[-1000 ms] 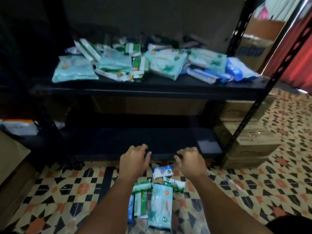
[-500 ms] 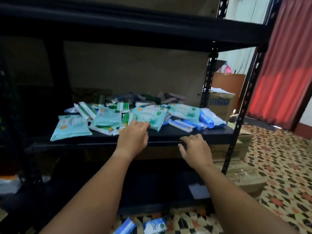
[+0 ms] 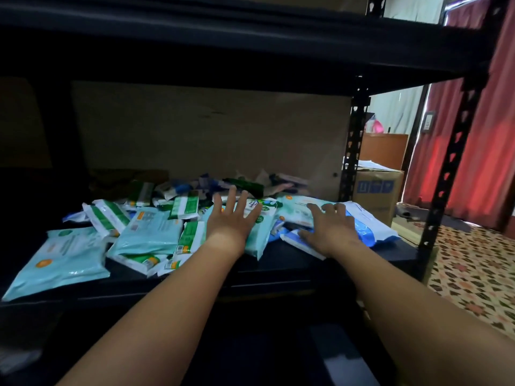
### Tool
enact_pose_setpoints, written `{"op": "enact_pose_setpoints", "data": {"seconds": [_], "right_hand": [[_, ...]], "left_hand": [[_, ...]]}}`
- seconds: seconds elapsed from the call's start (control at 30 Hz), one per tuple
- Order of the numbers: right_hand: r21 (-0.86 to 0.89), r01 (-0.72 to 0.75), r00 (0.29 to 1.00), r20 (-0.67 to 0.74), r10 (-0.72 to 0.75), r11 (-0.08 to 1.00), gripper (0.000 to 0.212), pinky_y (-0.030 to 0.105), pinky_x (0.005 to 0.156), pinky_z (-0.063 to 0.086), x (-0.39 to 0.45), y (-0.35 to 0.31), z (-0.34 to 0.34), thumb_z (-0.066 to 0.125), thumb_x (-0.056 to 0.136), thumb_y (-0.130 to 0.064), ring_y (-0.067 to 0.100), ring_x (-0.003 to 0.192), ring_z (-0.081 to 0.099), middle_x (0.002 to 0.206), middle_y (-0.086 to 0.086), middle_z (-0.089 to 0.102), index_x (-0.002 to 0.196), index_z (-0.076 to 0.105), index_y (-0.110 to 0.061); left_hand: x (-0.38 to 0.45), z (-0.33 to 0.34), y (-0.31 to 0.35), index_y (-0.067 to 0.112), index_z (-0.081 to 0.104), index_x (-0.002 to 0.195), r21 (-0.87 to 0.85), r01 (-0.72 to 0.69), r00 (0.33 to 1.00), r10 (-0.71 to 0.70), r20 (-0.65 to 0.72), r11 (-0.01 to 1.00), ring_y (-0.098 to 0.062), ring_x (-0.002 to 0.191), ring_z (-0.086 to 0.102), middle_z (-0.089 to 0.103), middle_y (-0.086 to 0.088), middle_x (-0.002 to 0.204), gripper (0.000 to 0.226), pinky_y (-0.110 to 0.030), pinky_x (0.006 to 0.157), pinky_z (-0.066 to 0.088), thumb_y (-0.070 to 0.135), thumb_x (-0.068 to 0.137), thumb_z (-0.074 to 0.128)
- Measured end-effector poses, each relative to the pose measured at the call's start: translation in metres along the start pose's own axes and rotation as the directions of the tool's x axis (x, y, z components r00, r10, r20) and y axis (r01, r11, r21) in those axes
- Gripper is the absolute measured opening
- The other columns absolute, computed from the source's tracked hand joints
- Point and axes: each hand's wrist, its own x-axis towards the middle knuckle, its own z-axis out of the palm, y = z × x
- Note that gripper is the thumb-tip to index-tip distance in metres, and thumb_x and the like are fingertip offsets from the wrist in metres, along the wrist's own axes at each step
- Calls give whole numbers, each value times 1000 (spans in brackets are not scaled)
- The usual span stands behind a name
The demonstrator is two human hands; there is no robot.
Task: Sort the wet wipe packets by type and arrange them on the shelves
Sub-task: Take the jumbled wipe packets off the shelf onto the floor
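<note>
L hand (image 3: 232, 218) & R hand (image 3: 331, 229): grips loose, fingers straight, over wipe pkts (image 3: 147, 232) on shelf (image 3: 278, 271).

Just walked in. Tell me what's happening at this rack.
A person is reaching both bare arms onto the middle shelf of a black metal rack, where wet wipe packets lie in an unsorted heap. The left hand is spread flat over a teal packet; the right hand rests on the blue-and-white packets. Neither has a grip on anything yet.
</note>
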Motion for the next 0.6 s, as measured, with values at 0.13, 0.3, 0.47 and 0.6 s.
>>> {"op": "enact_pose_setpoints", "data": {"seconds": [0.13, 0.3, 0.47, 0.6], "right_hand": [[109, -71, 995, 70, 64, 991, 79, 64, 116, 18, 28, 2, 14, 54, 91, -67, 39, 152, -4, 167, 0, 7, 156, 16, -45], [182, -40, 997, 68, 28, 982, 74, 64, 116, 24, 52, 12, 29, 63, 88, -62, 46, 148, 5, 168, -4, 8, 153, 28, -50], [89, 29, 995, -103, -19, 996, 55, 52, 108, 37, 52, 13, 41, 52, 100, -53, 45, 140, 22, 161, -5, 33, 151, 38, -43], [-36, 35, 980, -195, -41, 999, 48, 52, 106, 39, 49, 12, 38, 49, 105, -36, 48, 137, 27, 156, -4, 42, 151, 38, -40]], "left_hand": [[25, 23, 6, 31, -20, 157, 47, -39, 999, 41, -29, 998, -37, 153, -14, -12, -10, 168, 86, -61, 120, -1, 22, 103, 46], [35, 39, 5, 28, -17, 157, -83, -68, 997, 64, -42, 994, -34, 153, 8, 5, -13, 166, 103, -55, 120, 16, 19, 93, 62], [34, 36, 5, 22, -5, 158, -102, -74, 993, 64, -99, 992, -34, 146, 22, 23, -14, 154, 106, -57, 119, 18, 30, 85, 72], [32, 28, 3, 24, -1, 157, -207, -82, 994, 66, -84, 975, -32, 146, 22, 25, -12, 153, 104, -57, 120, 14, 31, 83, 72]]}}
